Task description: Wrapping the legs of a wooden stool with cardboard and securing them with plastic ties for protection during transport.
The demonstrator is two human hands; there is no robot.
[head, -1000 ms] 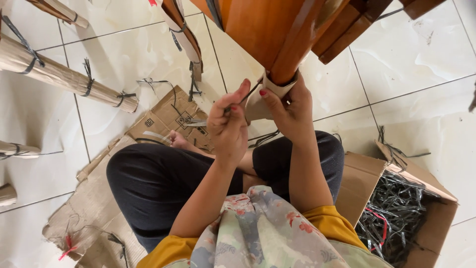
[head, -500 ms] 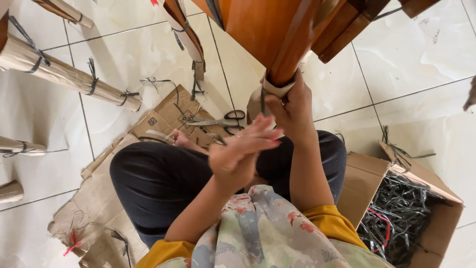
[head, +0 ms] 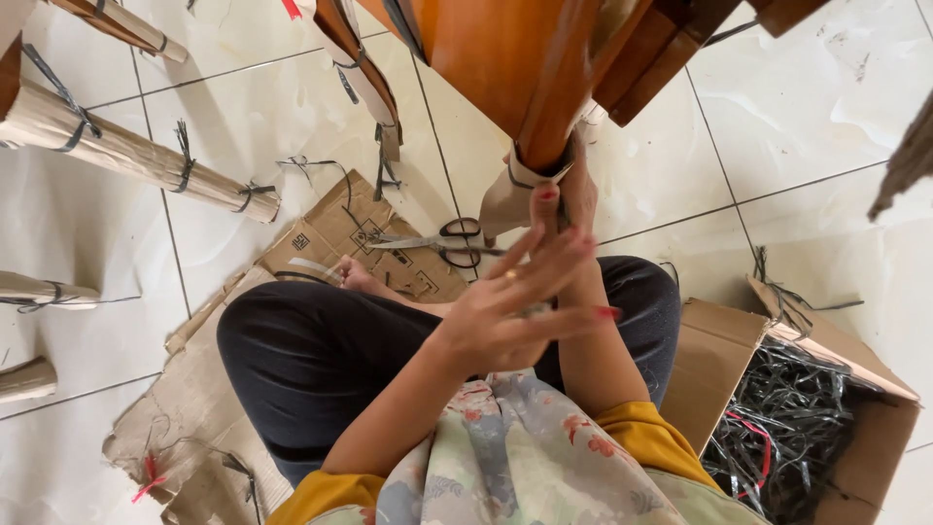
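Wooden leg [head: 544, 107]: an orange-brown furniture leg is slanting down from the far edge into the middle of the scene.
Paper wrap [head: 510, 194]: brown paper is sitting around the leg's lower end, with a dark strap crossing it.
Right hand [head: 580, 190]: it is reaching up to the wrapped end and grasping it, mostly hidden behind the other hand.
Left hand [head: 515, 306]: it is hovering just near of the wrap with fingers spread and released, holding nothing.
Scissors [head: 442, 243]: they are lying on flattened cardboard [head: 330, 238] on the floor, left of the wrap and beyond the knees.
Cardboard box [head: 865, 428]: it is standing near right, holding dark strap offcuts.
Wrapped poles [head: 126, 156]: paper-covered, tied pieces are lying far left on white tiles.
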